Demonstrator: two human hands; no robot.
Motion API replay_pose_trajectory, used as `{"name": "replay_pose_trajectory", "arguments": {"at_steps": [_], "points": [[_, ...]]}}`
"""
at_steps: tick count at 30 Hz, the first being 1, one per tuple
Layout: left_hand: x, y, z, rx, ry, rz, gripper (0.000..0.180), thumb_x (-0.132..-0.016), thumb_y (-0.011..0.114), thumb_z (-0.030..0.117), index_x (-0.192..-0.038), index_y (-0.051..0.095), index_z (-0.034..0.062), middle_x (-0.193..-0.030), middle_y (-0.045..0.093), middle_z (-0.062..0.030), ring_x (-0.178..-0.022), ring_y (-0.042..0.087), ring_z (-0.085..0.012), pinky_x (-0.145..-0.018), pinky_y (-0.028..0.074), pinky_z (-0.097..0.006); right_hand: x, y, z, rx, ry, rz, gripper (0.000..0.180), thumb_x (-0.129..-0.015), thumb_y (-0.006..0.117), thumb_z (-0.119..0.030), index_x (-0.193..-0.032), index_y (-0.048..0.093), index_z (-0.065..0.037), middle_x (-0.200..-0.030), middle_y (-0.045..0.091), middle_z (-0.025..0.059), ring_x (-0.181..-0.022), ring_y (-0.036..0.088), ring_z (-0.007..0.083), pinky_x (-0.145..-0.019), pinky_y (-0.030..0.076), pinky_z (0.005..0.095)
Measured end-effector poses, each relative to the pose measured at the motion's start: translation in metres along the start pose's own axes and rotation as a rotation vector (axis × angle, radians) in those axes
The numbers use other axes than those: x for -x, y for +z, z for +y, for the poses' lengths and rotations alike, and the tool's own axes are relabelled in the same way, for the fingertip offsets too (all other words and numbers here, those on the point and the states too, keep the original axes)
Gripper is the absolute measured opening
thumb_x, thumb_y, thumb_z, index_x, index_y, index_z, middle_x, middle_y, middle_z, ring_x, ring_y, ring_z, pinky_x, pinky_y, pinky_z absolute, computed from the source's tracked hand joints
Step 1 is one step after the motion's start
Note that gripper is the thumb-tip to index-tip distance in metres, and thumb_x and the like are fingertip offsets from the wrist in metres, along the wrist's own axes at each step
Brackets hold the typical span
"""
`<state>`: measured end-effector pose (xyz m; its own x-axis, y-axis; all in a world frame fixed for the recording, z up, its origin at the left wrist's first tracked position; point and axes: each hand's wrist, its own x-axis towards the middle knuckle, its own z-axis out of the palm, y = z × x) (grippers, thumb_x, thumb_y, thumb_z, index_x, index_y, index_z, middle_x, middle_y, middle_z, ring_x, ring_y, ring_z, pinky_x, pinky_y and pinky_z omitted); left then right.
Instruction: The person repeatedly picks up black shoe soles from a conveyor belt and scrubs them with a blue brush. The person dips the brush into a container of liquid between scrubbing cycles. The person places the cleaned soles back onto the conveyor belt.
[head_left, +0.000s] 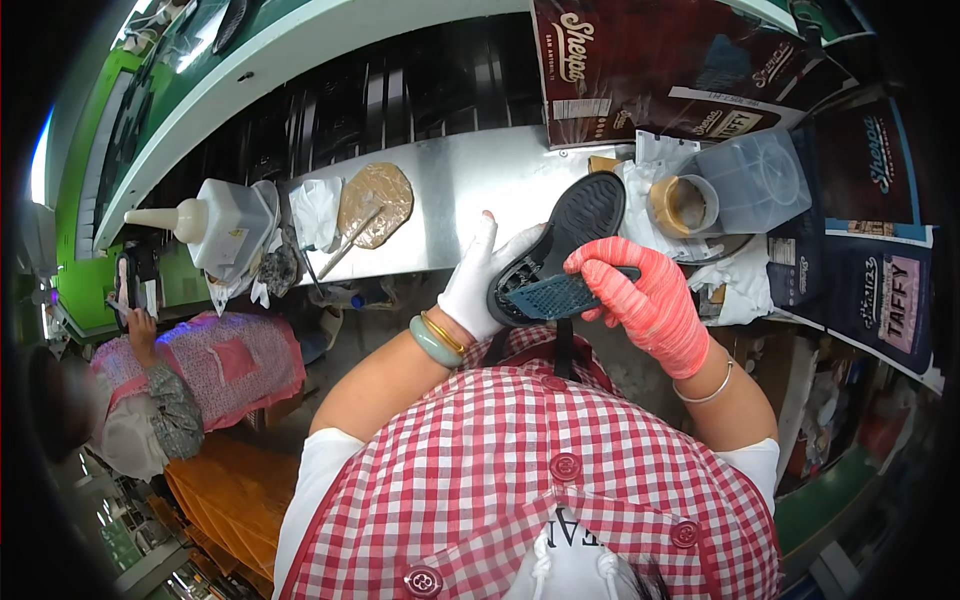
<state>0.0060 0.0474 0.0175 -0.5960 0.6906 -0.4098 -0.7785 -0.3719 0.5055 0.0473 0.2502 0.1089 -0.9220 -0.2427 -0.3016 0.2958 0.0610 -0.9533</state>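
A black sandal (588, 212) with a grooved footbed is held in front of my chest, tilted. Across its nearer end lies a blue-green textured strap (548, 297). My left hand (474, 278), in a white glove with a bare fingertip, grips the sandal from its left edge. My right hand (650, 302), in a coral knit glove, is closed at the right end of the strap, its fingers bent over it. The fingers of my left hand are partly hidden behind the sandal.
A white squeeze bottle (225, 232) stands left on the metal bench (455, 180), near a brown round pad (376, 206) with a thin stick (350, 244). Right are a cup of brownish stuff (684, 205) and a clear plastic container (755, 180). A co-worker (200, 375) is at left.
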Motion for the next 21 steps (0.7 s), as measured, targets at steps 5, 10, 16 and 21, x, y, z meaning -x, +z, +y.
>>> {"name": "replay_pose_trajectory", "arguments": {"at_steps": [5,10,16,21], "points": [[-0.001,0.011,0.004,0.111,-0.181,-0.055,0.088,-0.087,0.02,0.071,-0.14,0.03,0.0023,-0.138,0.041,-0.0164,-0.123,0.045,-0.026,-0.104,0.036,-0.039,-0.01,-0.003,-0.021,-0.001,0.203,-0.089,0.028,-0.092,0.053,-0.028,-0.101,0.063,-0.003,-0.084,0.063,0.0033,-0.058,0.057,0.0084,-0.053,0.046,0.0208],[-0.002,0.013,0.014,0.049,-0.374,-0.018,0.088,-0.086,0.023,0.072,-0.139,0.033,0.0023,-0.132,0.049,-0.0162,-0.116,0.053,-0.0244,-0.099,0.042,-0.034,-0.02,-0.003,-0.018,-0.011,0.131,-0.173,0.024,-0.089,0.056,-0.024,-0.095,0.065,-0.003,-0.082,0.063,0.0036,-0.053,0.056,0.0054,-0.046,0.039,0.0159],[-0.009,-0.001,0.013,0.045,-0.486,-0.131,0.084,-0.085,0.023,0.073,-0.133,0.038,0.0066,-0.111,0.06,-0.021,-0.097,0.063,-0.0291,-0.08,0.054,-0.044,-0.027,0.007,-0.027,0.059,0.215,-0.211,0.024,-0.087,0.058,-0.023,-0.096,0.065,-0.002,-0.074,0.06,0.0027,-0.051,0.053,0.0064,-0.05,0.041,0.0195],[-0.013,-0.022,0.017,-0.106,-0.563,-0.248,0.089,-0.084,0.023,0.074,-0.134,0.037,0.0027,-0.114,0.058,-0.0217,-0.088,0.065,-0.0339,-0.07,0.057,-0.044,-0.03,0.002,-0.02,0.097,0.214,-0.235,0.024,-0.085,0.061,-0.023,-0.097,0.066,-0.002,-0.072,0.062,0.0025,-0.053,0.053,0.0072,-0.054,0.044,0.0215]]}}
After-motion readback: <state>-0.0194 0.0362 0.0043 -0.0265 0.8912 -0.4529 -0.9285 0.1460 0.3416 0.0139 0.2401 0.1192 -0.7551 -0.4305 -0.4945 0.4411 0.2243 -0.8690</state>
